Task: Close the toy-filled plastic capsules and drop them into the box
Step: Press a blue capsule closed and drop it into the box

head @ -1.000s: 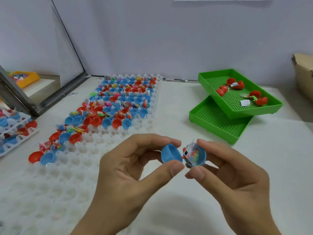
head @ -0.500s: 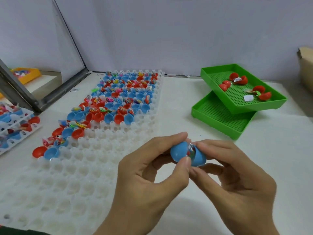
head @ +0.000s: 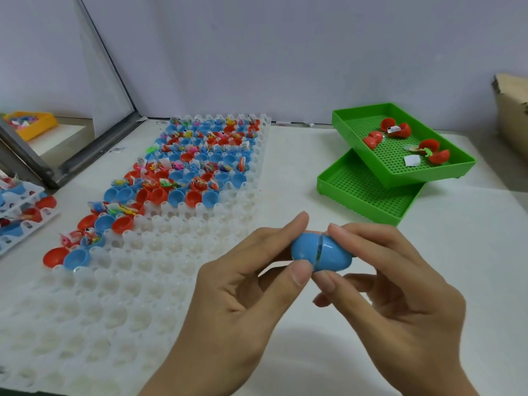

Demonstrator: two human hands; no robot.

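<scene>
Sitting btwn 2 hands' fingertips: blue capsule (head: pixel 320 252), halves joined.

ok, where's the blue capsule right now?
Head view, lower centre: the blue capsule is held above the table between the left hand and right hand, just right of the white cell tray.

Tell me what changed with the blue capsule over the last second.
The two open halves came together: the blue capsule is now joined, a thin seam showing. The left hand and right hand pinch it as before. The white tray and green trays stayed put.
</scene>
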